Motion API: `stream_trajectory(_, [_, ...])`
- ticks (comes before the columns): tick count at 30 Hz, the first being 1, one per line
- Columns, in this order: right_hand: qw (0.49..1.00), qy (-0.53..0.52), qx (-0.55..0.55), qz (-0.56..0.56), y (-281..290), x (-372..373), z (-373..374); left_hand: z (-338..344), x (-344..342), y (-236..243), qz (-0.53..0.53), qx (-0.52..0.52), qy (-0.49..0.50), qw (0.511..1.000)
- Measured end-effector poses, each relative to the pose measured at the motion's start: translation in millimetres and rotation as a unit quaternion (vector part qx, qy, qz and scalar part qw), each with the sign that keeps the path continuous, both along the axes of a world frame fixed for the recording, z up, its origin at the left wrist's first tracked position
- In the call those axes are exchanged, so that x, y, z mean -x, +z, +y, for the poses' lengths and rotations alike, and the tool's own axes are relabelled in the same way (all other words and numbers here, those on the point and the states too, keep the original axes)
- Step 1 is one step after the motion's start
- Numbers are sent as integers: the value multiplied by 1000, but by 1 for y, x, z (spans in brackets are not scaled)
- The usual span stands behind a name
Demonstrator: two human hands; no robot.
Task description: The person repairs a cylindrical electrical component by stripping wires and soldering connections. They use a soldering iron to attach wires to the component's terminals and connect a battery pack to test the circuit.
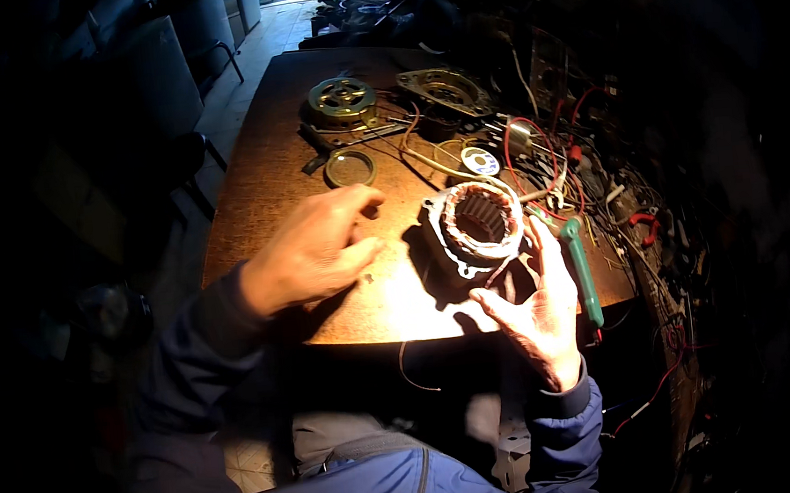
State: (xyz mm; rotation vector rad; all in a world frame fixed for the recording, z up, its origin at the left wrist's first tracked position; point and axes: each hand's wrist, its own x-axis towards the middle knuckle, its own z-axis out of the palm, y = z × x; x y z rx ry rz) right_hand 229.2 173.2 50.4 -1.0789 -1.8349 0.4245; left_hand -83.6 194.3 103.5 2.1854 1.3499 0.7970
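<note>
A motor stator with a ring of copper windings and a light metal flange stands on the wooden bench, its round opening facing up. My right hand holds it from its right and near side, thumb at the lower edge and fingers along the right. My left hand hovers to the left of the stator, holding nothing, with thumb and bent fingers apart. Beyond that hand lies a metal ring. A green-handled tool rests just right of my right hand.
Farther back on the wooden bench sit a brass-coloured slotted motor part and a flat metal end cover. A small round spool lies behind the stator. Tangled wires and red-handled pliers crowd the right side.
</note>
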Motion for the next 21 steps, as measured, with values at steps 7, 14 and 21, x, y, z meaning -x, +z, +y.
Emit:
stream_trajectory(7, [989, 31, 88, 112, -3, 16, 14, 27, 6, -26, -47, 60, -81, 994])
stream_trajectory(14, [984, 41, 94, 145, -5, 39, 14, 30, 10, -30, -122, 105, -99, 982])
stream_trajectory(21, [999, 23, 41, -1, 5, 73, 26, 24, 32, -6, -72, 52, 3, 996])
